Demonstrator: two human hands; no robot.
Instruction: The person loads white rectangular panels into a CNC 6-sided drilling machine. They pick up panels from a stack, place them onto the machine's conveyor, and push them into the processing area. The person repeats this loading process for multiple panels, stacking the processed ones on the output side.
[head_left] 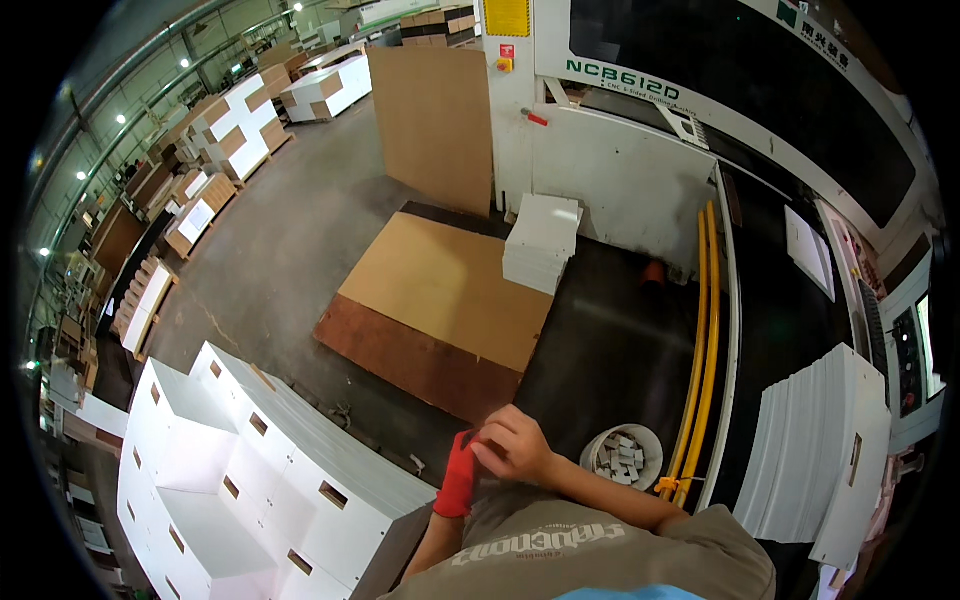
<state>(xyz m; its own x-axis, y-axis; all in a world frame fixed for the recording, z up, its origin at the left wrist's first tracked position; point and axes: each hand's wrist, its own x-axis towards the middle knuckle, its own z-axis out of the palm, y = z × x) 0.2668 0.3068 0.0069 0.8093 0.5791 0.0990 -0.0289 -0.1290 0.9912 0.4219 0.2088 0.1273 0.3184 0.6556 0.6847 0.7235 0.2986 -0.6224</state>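
In front of my body my two hands meet. My left hand (457, 484) wears a red work glove (459, 470); most of its fingers are hidden behind the other hand. My right hand (514, 447) is bare, with its fingers curled and pinching at the finger end of that glove. Below them is my grey-brown T-shirt. To the left of the hands stand stacks of white panels (300, 490) with small rectangular cut-outs. A white bucket (623, 455) holding small offcuts sits on the floor to the right of my hands.
Brown boards (440, 290) lie on the floor ahead, with a short stack of white panels (540, 240) at their far right corner. A large drilling machine (620, 170) stands at the right, with yellow rails (706, 350) along it. More white panels (815, 450) are stacked at the near right.
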